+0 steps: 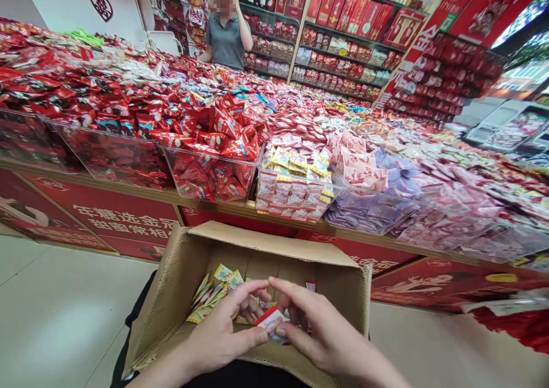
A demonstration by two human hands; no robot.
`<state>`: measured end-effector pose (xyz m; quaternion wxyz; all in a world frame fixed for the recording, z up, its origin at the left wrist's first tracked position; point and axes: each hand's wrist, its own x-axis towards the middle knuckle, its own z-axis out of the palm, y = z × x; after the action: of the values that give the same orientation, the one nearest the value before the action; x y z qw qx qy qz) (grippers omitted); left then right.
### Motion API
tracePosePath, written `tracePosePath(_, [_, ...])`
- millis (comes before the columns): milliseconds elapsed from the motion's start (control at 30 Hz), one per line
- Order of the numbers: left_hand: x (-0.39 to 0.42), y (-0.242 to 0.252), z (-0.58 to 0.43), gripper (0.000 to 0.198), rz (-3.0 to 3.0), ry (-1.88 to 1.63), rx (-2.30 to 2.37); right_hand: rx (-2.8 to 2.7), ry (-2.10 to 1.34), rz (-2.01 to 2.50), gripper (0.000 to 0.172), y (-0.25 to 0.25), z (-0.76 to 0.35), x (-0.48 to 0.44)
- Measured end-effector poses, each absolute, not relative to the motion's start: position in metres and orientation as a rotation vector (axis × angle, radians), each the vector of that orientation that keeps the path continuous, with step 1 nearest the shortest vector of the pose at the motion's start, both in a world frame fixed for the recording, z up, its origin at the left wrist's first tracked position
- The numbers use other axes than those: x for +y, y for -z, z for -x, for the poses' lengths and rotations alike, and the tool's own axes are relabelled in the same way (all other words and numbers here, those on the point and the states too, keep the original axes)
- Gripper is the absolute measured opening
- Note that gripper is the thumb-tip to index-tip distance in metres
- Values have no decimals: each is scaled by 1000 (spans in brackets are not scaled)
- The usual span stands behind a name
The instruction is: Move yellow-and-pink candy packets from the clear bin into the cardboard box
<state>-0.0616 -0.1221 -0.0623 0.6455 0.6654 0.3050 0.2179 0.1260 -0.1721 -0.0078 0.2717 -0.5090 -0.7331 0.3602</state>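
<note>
Over an open cardboard box (360, 296), my two hands meet at a small white candy packet (271, 320) with a red edge. My right hand (319, 328) pinches it, the thumb lying on its face. The curled fingers and thumb of my left hand (234, 325) close on the packet's left side. Both index fingertips nearly touch above it. Inside the box, to the left, leans a bunch of yellow-edged candy packets (210, 299). Another small red-and-white packet (310, 286) lies near the box's right side. My hands hide part of the box floor.
Beyond the box runs a counter with clear bins: red-wrapped candies (214, 147), stacked white and yellow packets (295, 182), and purple packets (373, 205). A person (229, 33) in a grey shirt stands behind it, before shelves (338, 44) of red boxes. Tiled floor (64, 308) flanks the box.
</note>
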Motion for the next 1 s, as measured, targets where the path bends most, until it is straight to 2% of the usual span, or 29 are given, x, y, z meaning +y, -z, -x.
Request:
tracePosePath(100, [-115,78,64,34,-1592,-371,793,-1907,-847,1345,42,-27,-151,-157])
tracePosePath(233, [-107,128,75,28,-1703,-261,1015,-1707,-413,1303,32,-67,-193,-109])
tracePosePath(367, [-103,171,89,26,-1725,-157,1111,-1631,-73,1325,33,-87,-224,-59])
tracePosePath(633, [-105,184,93,30,-1774,-86,1122,-1557,11,1259,25,-100,-238,-33])
tracePosePath(1000, [-104,188,92,30,-1729,-70,1160,-1960,-91,1596,19,-89,-247,-29])
